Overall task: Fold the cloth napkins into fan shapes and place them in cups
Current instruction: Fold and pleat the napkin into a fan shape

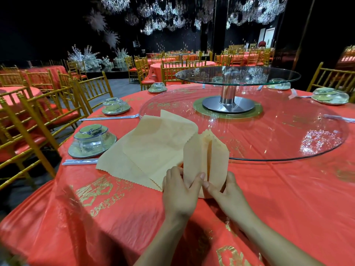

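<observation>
Both hands, left hand [180, 189] and right hand [226, 191], pinch the napkin [206, 156]; its folds point away, probably halfway pleated.

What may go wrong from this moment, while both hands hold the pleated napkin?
1. The left hand and right hand pinch only the near end of the pleated napkin. Its far end fans out, so the pleats may open if either grip loosens.
2. It lies close against the flat napkins, which might be dragged along when it is lifted.
</observation>
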The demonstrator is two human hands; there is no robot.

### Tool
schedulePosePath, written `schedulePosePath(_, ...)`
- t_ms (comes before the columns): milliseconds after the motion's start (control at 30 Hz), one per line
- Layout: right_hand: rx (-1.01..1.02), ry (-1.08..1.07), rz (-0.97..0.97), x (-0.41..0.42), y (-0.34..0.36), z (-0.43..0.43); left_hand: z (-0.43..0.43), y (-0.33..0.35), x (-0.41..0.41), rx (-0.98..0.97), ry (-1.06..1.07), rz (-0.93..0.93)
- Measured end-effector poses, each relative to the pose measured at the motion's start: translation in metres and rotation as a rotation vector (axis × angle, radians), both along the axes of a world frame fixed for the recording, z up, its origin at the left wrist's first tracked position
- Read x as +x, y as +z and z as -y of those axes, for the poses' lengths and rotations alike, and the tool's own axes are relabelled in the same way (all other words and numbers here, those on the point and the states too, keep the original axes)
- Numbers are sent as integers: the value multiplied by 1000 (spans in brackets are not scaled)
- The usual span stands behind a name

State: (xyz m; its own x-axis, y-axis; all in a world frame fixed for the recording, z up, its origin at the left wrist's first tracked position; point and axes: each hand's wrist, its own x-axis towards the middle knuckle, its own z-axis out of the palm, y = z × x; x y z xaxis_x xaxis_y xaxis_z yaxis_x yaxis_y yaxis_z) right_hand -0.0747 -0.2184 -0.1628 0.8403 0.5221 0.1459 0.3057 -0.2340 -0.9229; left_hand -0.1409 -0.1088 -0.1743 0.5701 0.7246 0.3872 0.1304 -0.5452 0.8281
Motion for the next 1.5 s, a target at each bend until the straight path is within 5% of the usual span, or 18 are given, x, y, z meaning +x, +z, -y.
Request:
schedulePosePath(500,95,73,-182,4,4,8,-8,-11,-9,-419,-154,268)
schedulePosePath(1100,146,51,-97,-5,7,24,0,-1,-13,-285,-141,284)
schedulePosePath(1300,166,-16,-175,-1,2,23,1,-2,-13,-627,-123,408)
schedulePosePath(1500,186,-48,-292,2,2,19,7,4,-15,-737,-147,424)
